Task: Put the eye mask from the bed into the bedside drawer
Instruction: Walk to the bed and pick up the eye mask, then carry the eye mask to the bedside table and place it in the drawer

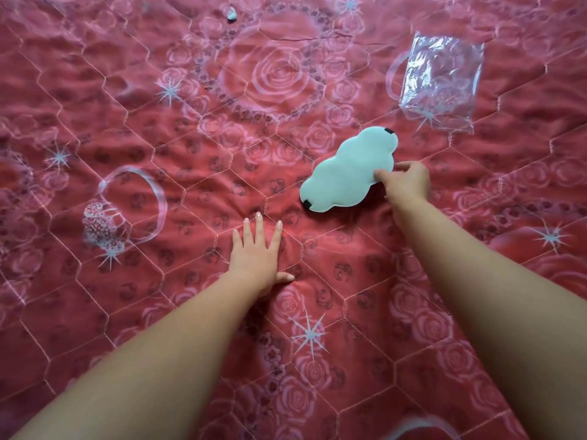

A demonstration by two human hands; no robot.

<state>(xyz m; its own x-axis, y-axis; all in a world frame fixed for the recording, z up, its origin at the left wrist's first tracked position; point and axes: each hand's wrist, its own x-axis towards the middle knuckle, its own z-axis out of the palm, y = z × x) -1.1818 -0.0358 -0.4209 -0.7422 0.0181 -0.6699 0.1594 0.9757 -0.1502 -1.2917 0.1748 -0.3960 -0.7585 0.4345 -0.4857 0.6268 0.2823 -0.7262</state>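
Note:
A pale mint, cloud-shaped eye mask [346, 173] with small black tabs at both ends lies flat on the red quilted bedspread [158, 154], right of centre. My right hand [405, 182] pinches the mask's right edge between thumb and fingers. Spread flat with its palm down, my left hand [259, 252] presses on the quilt a little below and left of the mask, holding nothing. No drawer is in view.
A crinkled clear plastic bag [441, 84] lies on the quilt above and right of the mask. Near the top edge sits a small grey scrap [232, 14]. The rose-patterned bedspread fills the whole view.

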